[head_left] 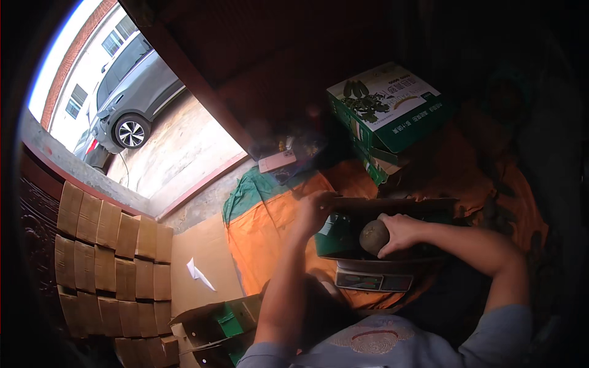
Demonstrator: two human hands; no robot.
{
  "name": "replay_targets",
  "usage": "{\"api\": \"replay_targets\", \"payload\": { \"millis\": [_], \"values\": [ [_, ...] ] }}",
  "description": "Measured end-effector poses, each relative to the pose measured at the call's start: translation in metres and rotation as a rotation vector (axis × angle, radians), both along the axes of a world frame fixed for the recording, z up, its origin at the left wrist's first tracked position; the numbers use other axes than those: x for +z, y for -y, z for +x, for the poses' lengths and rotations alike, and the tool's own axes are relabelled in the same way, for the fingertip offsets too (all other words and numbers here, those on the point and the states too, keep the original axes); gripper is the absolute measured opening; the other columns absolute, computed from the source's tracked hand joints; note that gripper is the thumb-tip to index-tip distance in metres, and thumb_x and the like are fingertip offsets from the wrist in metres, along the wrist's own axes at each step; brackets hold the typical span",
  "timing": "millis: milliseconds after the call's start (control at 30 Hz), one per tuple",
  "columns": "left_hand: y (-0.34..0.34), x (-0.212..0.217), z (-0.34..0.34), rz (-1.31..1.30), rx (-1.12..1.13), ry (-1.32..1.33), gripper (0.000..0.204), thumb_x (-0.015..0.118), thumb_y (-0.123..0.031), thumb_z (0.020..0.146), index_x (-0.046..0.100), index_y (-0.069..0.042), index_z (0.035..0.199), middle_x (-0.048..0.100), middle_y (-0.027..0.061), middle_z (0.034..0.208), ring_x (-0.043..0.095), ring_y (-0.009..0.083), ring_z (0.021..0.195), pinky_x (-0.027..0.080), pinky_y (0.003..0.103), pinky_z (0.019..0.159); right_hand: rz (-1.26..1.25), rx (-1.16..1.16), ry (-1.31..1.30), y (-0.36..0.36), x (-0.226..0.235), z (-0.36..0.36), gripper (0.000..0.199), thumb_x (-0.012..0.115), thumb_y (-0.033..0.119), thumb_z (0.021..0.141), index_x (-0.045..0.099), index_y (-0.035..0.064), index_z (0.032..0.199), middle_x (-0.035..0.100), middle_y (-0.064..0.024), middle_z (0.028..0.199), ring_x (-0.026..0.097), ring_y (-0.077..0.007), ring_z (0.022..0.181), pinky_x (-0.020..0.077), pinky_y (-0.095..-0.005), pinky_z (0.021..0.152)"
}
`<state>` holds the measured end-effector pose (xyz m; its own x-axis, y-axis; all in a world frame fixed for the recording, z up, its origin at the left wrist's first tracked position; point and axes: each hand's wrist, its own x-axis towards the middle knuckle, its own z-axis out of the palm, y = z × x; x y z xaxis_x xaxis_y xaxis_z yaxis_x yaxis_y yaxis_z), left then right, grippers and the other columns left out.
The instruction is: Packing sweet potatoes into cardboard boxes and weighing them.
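At the far left, stacks of flat brown cartons point(110, 257) stood against the wall, and beyond the open doorway a grey car point(132, 92) was parked in daylight. A white scrap of paper point(198, 274) lay on the cardboard sheet point(205, 257) beside the cartons, and an open green-lined box point(224, 322) sat near your left elbow. An orange sheet point(270, 221) covered the floor ahead of you.

Your left hand point(315, 211) reached forward and gripped the near left edge of the dark green box point(334, 236), fingers curled over its rim. That box rested on a weighing scale point(374, 279) with a grey display front, just in front of your chest.

Your right hand point(402, 233) was cupped around a round brownish-green fruit point(374, 237), fingers wrapped over its top and right side, holding it at the box's opening above the scale. Whether the fruit touched the box floor could not be told in the dim light.

Farther back and to the right, a stack of green-and-white printed cartons point(386, 110) stood closed on the orange sheet.
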<state>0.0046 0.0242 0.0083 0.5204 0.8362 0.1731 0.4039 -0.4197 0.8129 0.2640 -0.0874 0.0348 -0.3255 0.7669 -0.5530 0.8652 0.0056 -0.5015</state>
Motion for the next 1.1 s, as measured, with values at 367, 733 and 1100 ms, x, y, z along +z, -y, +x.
{"api": "replay_targets", "payload": {
  "millis": [367,733,1100],
  "values": [
    [-0.017,-0.003,-0.012,-0.073,0.018,-0.018,0.019,0.071,-0.01,0.092,0.076,-0.002,0.108,0.076,0.0117,0.098,0.073,0.0203,0.091,0.056,0.032,0.081,-0.157,0.453,-0.034,-0.074,-0.116,-0.064,0.085,0.081,0.04,0.079,0.047,0.0011,0.148,0.054,-0.0231,0.144,0.052,-0.0357,0.136,0.0413,-0.0436,0.113],
    [-0.009,-0.008,-0.009,-0.126,0.049,-0.049,0.017,0.073,-0.009,0.091,0.077,-0.002,0.106,0.076,0.0097,0.105,0.073,0.0204,0.096,0.058,0.033,0.087,-0.119,0.438,0.07,-0.148,-0.108,-0.143,0.074,0.076,0.037,0.085,0.051,0.0019,0.145,0.055,-0.0228,0.143,0.052,-0.0359,0.135,0.0427,-0.0439,0.112],
    [-0.005,-0.012,0.005,-0.009,0.037,-0.076,0.022,0.068,-0.012,0.092,0.076,-0.002,0.109,0.077,0.0128,0.097,0.073,0.0208,0.092,0.055,0.032,0.084,-0.23,0.346,0.02,-0.038,-0.066,-0.025,0.056,0.064,0.033,0.096,0.056,0.002,0.141,0.06,-0.0228,0.138,0.056,-0.0375,0.13,0.0464,-0.0466,0.108]
  ]
}}
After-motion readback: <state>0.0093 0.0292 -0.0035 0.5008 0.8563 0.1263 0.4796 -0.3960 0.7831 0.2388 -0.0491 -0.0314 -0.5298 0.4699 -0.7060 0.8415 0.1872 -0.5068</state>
